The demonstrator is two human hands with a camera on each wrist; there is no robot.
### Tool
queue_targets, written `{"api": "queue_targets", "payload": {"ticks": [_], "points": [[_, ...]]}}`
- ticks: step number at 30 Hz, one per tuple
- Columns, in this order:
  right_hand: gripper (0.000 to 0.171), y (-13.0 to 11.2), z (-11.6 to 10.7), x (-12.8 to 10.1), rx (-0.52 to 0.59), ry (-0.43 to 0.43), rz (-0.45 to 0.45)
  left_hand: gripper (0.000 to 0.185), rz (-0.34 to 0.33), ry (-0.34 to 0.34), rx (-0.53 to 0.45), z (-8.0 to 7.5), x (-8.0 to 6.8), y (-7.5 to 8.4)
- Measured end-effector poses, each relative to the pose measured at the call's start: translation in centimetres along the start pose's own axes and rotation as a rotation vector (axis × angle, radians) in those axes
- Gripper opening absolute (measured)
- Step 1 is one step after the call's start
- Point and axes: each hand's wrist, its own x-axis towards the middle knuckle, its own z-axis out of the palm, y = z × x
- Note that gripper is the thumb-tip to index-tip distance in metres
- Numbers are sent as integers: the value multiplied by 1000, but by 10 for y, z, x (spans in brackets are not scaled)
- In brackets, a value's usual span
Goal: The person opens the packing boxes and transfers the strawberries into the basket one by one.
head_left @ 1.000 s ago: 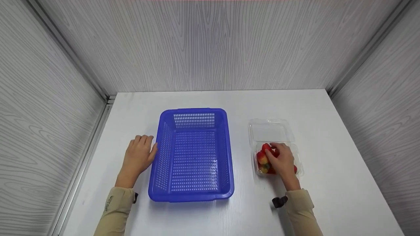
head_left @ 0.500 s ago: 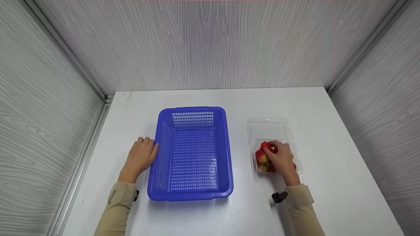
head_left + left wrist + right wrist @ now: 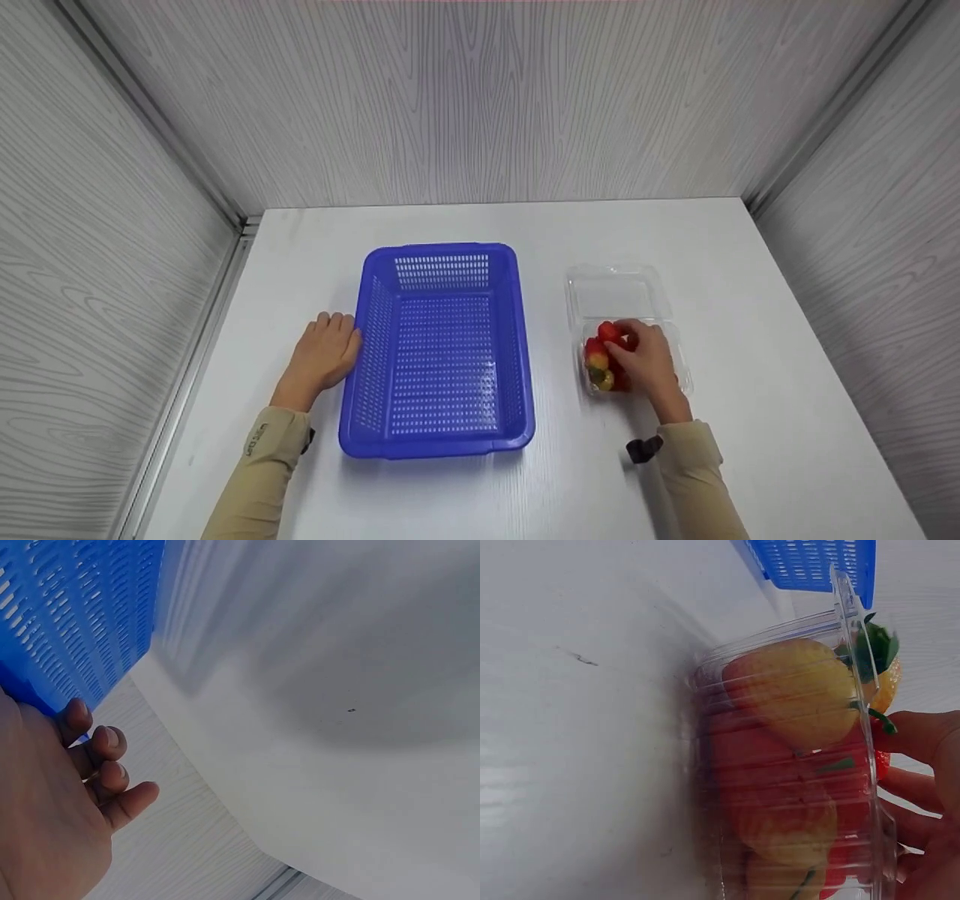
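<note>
In the head view, my left hand holds the left rim of a blue plastic basket, thumb over the edge. The left wrist view has its fingers curled loosely outside the basket wall; the thumb is hidden. My right hand reaches into an open clear clamshell box of strawberries. Thumb and forefinger close about a red strawberry, mostly covered by the hand. Beside them lies a red-and-yellow strawberry. Through the box wall, the right wrist view shows several strawberries, some with green leaves.
The box's clear lid lies folded back on the white table. White wood-grain panels enclose the table at the back and both sides. A small black wrist device sits at the right cuff.
My left hand has come slightly closer to the basket rim and its fingers have curled more. Under my right hand, the strawberries at the box's left side have shifted and turned a little.
</note>
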Motion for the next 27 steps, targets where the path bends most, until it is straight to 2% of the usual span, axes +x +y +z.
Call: {"api": "queue_targets", "payload": {"ticks": [6,9,15,20,27], "points": [[38,-4,-5,-2,52,55,-47,23,10,30,-6,2,-1,-2],[36,-9,-8,-2,78,80,-53,23,0,19,-10,0,-2,0],[40,-28,-11,-1,105,134,-117,24,2,15,-12,0,-3,0],[45,-45,-10,0,80,152,-171,23,6,15,-32,0,-4,1],[42,-65,-5,7,116,224,-246,23,-1,20,-36,0,-4,3]]}}
